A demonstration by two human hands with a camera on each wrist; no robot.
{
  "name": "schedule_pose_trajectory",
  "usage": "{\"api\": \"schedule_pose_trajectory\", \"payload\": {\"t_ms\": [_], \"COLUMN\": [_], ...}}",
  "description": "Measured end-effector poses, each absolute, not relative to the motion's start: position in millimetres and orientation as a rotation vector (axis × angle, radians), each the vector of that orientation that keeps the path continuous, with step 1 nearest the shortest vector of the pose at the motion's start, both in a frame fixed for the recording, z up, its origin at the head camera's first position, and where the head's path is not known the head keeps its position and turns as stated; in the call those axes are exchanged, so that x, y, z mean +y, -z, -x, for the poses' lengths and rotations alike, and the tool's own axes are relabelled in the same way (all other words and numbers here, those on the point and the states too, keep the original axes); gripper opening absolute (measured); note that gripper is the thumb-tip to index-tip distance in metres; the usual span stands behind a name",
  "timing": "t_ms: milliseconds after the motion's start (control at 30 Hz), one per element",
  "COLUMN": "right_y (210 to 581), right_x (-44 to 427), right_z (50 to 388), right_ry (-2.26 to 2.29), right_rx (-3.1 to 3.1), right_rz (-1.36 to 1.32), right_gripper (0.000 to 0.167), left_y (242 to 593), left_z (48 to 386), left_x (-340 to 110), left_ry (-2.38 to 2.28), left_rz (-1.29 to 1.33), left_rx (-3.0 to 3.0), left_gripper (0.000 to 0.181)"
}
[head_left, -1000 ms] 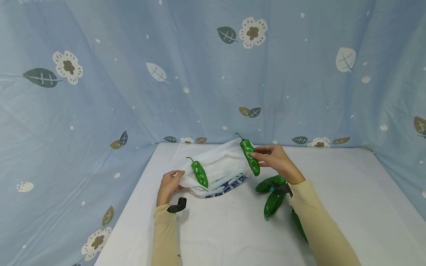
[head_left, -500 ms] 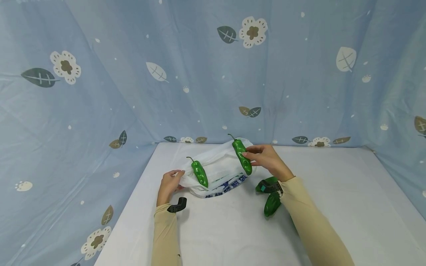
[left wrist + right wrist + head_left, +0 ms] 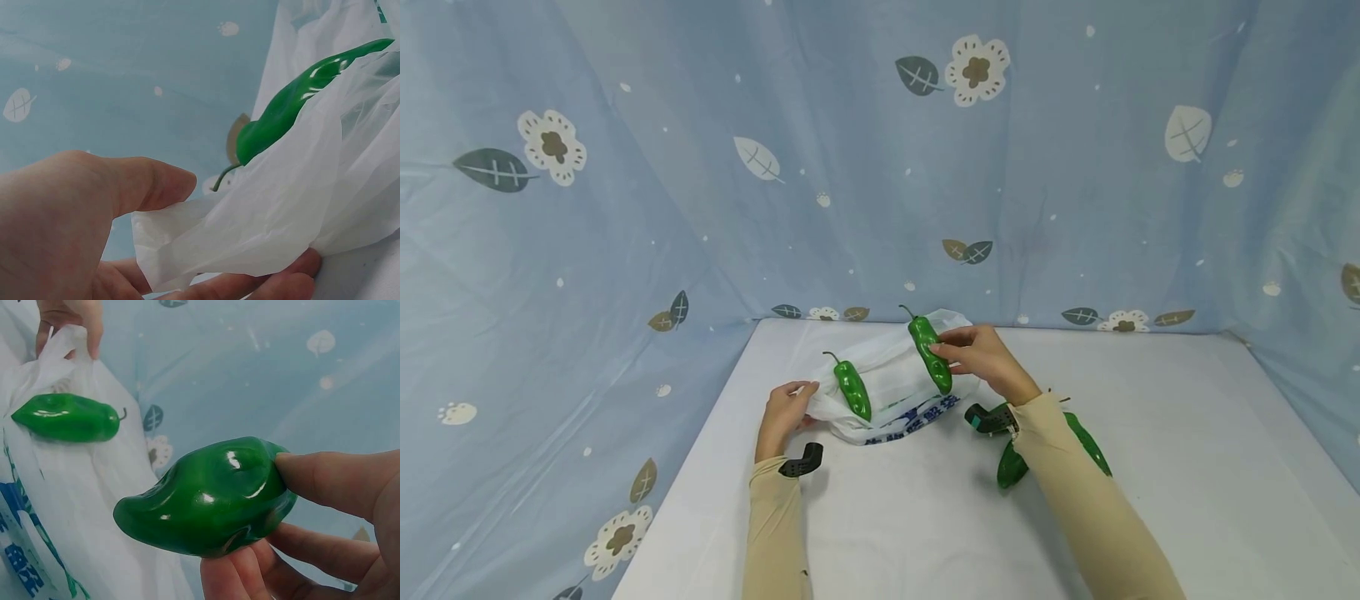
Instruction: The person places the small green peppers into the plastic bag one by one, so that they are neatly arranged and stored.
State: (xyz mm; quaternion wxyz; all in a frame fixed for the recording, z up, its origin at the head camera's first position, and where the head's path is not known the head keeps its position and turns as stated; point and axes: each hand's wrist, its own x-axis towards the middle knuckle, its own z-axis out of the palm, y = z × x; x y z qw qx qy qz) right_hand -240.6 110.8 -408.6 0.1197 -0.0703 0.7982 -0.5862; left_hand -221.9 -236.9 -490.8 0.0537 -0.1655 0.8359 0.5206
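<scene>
A white plastic bag [image 3: 891, 379] with blue lettering lies spread on the table, and one glossy green pepper [image 3: 853, 390] rests on its left part. The bag's left edge is pinched between thumb and fingers of my left hand [image 3: 784, 414], as the left wrist view shows closely. My right hand [image 3: 985, 360] grips a second green pepper [image 3: 931, 354] between thumb and fingertips, holding it over the right part of the bag with its stem pointing away. In the right wrist view this held pepper [image 3: 206, 497] fills the middle, its stem out of sight.
Several more green peppers [image 3: 1087, 442] lie on the white table [image 3: 917, 517] beneath and beside my right forearm, which partly hides them. A blue patterned curtain [image 3: 850, 167] rises behind the table and along its sides. Each wrist carries a black camera mount [image 3: 802, 461].
My right hand has moved left with the pepper, carrying it further over the bag. The left hand keeps its pinch on the bag, and the pepper on the bag stays put.
</scene>
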Motion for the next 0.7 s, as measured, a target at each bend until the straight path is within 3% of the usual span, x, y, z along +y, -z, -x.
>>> {"api": "schedule_pose_trajectory", "payload": {"t_ms": [700], "right_y": [422], "right_x": [76], "right_z": [250], "right_ry": [1.714], "right_rx": [2.307], "right_rz": [0.21], "right_gripper": [0.046], "left_y": [490], "left_z": [222], "left_x": [-238], "left_ry": [-1.569], "left_rz": [0.489], "left_rx": [2.543], "left_gripper": [0.056]}}
